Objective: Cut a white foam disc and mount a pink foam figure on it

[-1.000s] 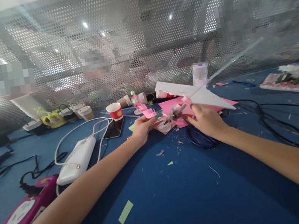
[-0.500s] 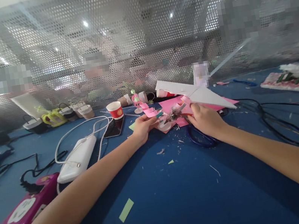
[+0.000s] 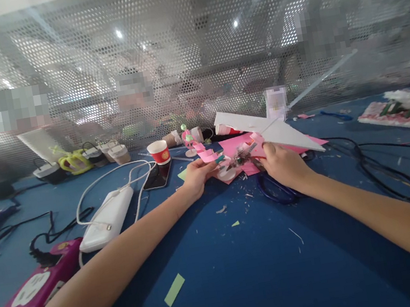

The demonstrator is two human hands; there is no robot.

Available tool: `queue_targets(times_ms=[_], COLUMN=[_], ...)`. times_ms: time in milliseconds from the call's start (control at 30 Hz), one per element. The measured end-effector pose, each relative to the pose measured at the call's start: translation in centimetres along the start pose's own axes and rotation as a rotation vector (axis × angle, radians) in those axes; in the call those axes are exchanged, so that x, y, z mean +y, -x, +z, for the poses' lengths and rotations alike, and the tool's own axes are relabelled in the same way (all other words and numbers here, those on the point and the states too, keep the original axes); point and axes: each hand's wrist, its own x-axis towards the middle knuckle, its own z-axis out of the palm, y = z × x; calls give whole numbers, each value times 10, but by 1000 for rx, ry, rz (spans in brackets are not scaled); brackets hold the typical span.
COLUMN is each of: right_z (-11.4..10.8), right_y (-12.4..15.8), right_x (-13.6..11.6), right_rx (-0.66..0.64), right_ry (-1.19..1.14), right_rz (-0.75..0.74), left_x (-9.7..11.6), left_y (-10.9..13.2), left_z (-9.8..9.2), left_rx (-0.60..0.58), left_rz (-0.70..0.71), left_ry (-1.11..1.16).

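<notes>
Near the middle of the blue table, my left hand (image 3: 198, 175) is closed on a curled pink paper strip (image 3: 207, 154), with a teal bit at its fingertips. My right hand (image 3: 283, 161) is closed at the right end of a small clear and pink object (image 3: 243, 156), whose details are too small to make out. Pink paper sheets (image 3: 230, 144) lie behind and under the hands. Dark blue scissor-like handles (image 3: 276, 191) rest just below my right hand. A small pink and green figure (image 3: 187, 140) stands behind my left hand.
A red and white paper cup (image 3: 159, 152) stands by a black phone (image 3: 158, 176). Left are a white power bank (image 3: 108, 219) with cables and a magenta box (image 3: 41, 280). White board (image 3: 275, 128) lies behind my right hand. Black cables (image 3: 384, 170) lie right; a green strip (image 3: 174, 289) lies in front.
The view has shifted very slightly. Both hands keep nearly the same place and hold, and the small clear and pink object between them is turned a little.
</notes>
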Motion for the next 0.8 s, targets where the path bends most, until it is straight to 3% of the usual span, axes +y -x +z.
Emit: queue_targets(times_ms=[800], right_z=[-8], right_y=[-2], right_x=[-3], right_rx=[-2], right_ry=[1], right_rz=[-12], left_x=[-2], left_y=[-3], left_z=[-3], left_rx=[-31], left_rz=[-12], left_ry=[-27])
